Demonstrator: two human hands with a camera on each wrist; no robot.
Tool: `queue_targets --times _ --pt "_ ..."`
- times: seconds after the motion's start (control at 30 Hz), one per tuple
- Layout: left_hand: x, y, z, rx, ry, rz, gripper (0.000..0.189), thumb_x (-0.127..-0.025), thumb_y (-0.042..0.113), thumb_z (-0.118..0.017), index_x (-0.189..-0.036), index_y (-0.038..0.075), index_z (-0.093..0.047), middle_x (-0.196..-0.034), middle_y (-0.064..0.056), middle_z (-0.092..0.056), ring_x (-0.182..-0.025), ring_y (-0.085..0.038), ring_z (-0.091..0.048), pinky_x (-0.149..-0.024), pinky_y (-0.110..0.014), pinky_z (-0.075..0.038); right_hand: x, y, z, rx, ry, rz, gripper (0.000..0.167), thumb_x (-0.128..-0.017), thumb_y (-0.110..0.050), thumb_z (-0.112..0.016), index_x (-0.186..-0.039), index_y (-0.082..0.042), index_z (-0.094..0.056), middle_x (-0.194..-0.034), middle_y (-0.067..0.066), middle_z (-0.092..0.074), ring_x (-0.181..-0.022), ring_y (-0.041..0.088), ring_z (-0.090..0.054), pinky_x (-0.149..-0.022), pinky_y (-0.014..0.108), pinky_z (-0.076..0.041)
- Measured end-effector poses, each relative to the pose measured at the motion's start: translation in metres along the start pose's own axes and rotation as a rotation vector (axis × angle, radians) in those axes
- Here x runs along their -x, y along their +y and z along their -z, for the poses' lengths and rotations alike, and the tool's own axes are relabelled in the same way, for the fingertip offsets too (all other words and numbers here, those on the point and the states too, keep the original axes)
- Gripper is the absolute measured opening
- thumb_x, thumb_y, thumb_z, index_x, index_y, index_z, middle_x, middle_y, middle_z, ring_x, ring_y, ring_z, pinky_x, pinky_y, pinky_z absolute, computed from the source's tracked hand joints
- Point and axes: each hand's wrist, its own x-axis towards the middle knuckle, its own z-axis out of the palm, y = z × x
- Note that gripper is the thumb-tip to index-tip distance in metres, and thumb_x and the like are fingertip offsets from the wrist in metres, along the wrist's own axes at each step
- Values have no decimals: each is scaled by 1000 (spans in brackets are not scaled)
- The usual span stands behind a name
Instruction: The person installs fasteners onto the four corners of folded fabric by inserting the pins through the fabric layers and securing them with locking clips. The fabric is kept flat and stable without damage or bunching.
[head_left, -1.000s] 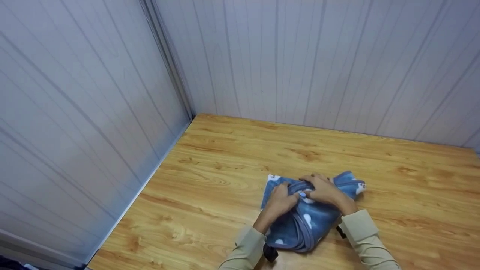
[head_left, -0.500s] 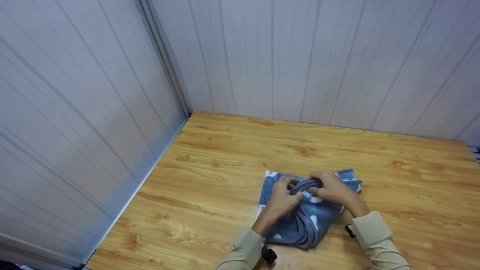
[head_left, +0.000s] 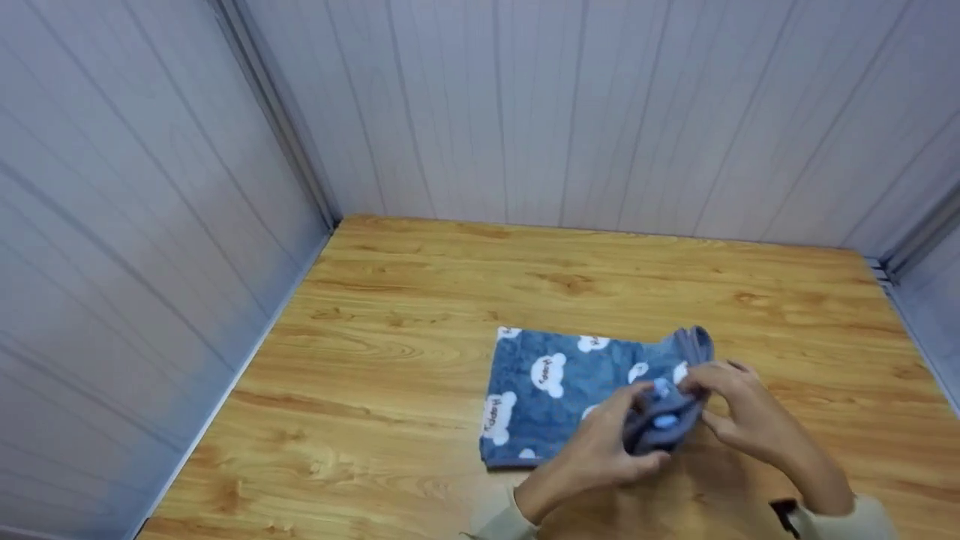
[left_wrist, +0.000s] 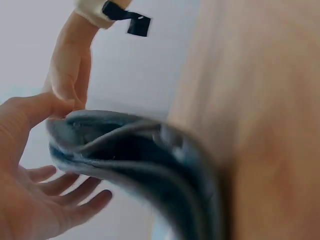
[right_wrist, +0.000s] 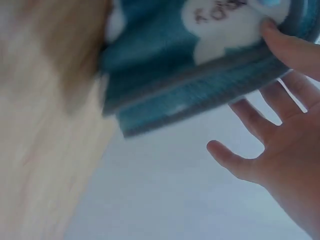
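A plush blue cloth point(head_left: 517, 382) with white bear-head patches, lettering and grey piped edges lies folded on the table. Its right end is bunched up, with two light blue button-like discs point(head_left: 665, 421) showing there. My left hand point(head_left: 600, 446) grips this end from the near left side; in the left wrist view its thumb lies over the layered edge point(left_wrist: 125, 165) and its fingers are below. From the right, my right hand point(head_left: 757, 412) pinches the same end, thumb on one face and fingers on the other in the right wrist view. Several layers stand slightly apart.
The wood-grain tabletop point(head_left: 420, 300) extends around the cloth to the back and left. Pale panel walls point(head_left: 480, 112) rise behind and on both sides. Black straps point(head_left: 785, 514) hang at the sleeves.
Both hands have moved right with the gathered part of the cloth. The left part, earlier covered by the bunched layers and the hands, now lies flat in view. The camera view has shifted right.
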Motion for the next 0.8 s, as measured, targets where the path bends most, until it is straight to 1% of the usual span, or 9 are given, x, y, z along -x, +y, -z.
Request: queue_targets --times 0.07,0.13,0.2,0.3,0.4,0.53,0.6,0.67,0.8 --pt "5 5 -12 -53 -29 -84 73 -79 23 -76 -140 9 -38 -119 -2 -56 -109 -5 -52 -93 -15 -37 20 -2 2 13 9 -32 51 -53 19 -76 -84 -20 -65 -85 -14 -62 -84 13 -57 -82 59 -31" --pt "8 7 -22 -63 -80 -133 65 -82 18 -72 -138 7 -40 -116 -2 -57 -107 -4 -52 -91 -11 -36 39 -3 1 45 14 -60 50 -53 16 -79 -80 -23 -63 -83 -16 -61 -82 11 -56 -79 54 -34" --pt "11 7 -30 -53 -138 -144 55 -87 14 -67 -136 7 -44 -115 -1 -57 -104 -1 -52 -88 -8 -36 53 -2 -4 64 0 -92 46 -56 12 -81 -76 -25 -61 -81 -18 -60 -80 8 -55 -74 46 -37" --pt "15 5 -37 -41 -208 -129 41 -90 9 -62 -130 10 -52 -114 2 -57 -102 1 -51 -84 -6 -36 67 -2 -12 76 -23 -115 42 -60 8 -81 -73 -26 -60 -80 -17 -61 -78 5 -57 -67 36 -41" --pt "18 3 -37 -66 -264 -120 34 -90 7 -60 -123 14 -58 -115 6 -55 -101 3 -50 -82 -5 -37 73 -5 -18 74 -51 -154 39 -63 11 -78 -80 -21 -64 -83 -14 -63 -80 7 -59 -66 33 -47" --pt "18 3 -36 -92 -343 -118 32 -91 7 -58 -122 16 -60 -116 8 -54 -99 4 -50 -77 -5 -39 72 -10 -22 81 -127 -234 42 -70 14 -71 -104 -11 -67 -97 -4 -62 -89 19 -59 -71 42 -49" --pt "18 4 -37 -109 -379 -122 32 -91 7 -57 -122 16 -60 -116 9 -54 -97 5 -50 -75 -5 -39 72 -11 -25 92 -159 -256 45 -72 15 -65 -110 -9 -67 -101 1 -60 -90 22 -57 -70 43 -47" --pt "18 5 -39 -118 -411 -134 32 -91 7 -57 -121 16 -61 -115 9 -54 -96 6 -50 -74 -5 -38 73 -12 -27 120 -169 -262 44 -71 15 -61 -108 -9 -69 -100 0 -56 -88 20 -53 -69 42 -44" --pt "22 4 -38 -115 -433 -180 30 -90 6 -57 -118 16 -63 -115 9 -55 -98 5 -50 -78 -4 -37 81 -11 -34 162 -139 -273 37 -74 14 -61 -97 -12 -71 -95 -4 -52 -85 16 -51 -67 38 -44"
